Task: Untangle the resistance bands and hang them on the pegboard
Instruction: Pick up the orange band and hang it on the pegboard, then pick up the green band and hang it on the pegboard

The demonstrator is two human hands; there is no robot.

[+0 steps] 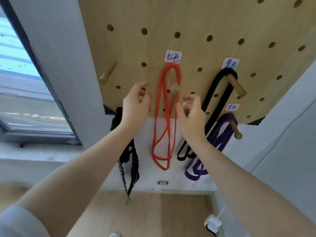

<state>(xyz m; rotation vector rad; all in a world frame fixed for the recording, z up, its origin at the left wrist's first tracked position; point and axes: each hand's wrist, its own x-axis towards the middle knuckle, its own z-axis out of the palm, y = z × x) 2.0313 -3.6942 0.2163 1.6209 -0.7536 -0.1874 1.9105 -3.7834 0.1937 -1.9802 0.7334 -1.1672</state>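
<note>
A wooden pegboard fills the top of the view. A red band hangs doubled over a wooden peg under a handwritten label. To its right a black band hangs on a second peg. Lower right, a purple band hangs on a third peg. My left hand hovers just left of the red band, fingers apart, holding nothing. My right hand is just right of it, its fingertips at or touching the band's right strand, with no clear grip.
An empty peg sticks out at the pegboard's left edge. A black strap with a chain dangles below the board's lower left corner. A window is at left. A white power plug lies on the wooden floor.
</note>
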